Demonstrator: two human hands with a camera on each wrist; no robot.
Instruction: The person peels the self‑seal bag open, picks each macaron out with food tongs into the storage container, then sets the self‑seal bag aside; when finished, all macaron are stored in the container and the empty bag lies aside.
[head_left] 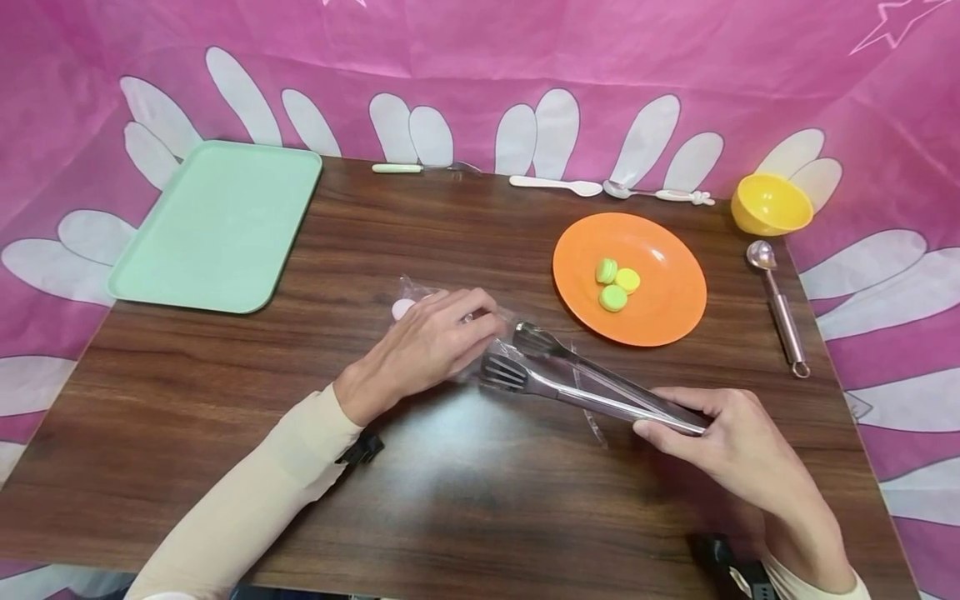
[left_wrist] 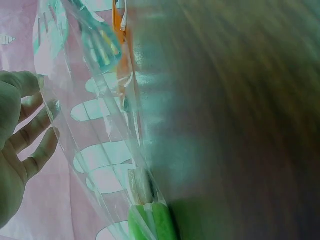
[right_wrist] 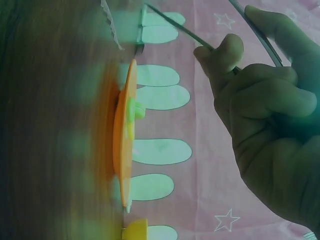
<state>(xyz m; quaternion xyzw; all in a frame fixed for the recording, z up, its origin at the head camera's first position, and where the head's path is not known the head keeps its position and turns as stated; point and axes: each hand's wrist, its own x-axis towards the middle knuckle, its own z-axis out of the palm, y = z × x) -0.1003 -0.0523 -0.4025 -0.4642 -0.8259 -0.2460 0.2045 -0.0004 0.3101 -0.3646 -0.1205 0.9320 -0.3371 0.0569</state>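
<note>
In the head view my left hand (head_left: 431,342) pinches the edge of a clear plastic bag (left_wrist: 92,150). The left wrist view shows a green macaron (left_wrist: 152,221) in the lower part of the bag. A pale round piece (head_left: 402,309) shows beside my hand in the head view; the rest of the contents is hidden. My right hand (head_left: 738,450) grips metal tongs (head_left: 592,393) near their joined end. Their slotted tips are spread apart at the bag's opening, with nothing visible between them. Two green macarons (head_left: 612,297) and a yellow one (head_left: 627,281) lie on an orange plate (head_left: 667,317).
A green tray (head_left: 217,225) lies at the back left. Along the back edge are a fork (head_left: 397,168), a white spoon (head_left: 555,184) and a metal spoon (head_left: 660,195). A yellow bowl (head_left: 772,208) and a scoop (head_left: 780,312) are at the right. A plastic strip (head_left: 592,421) lies near the tongs.
</note>
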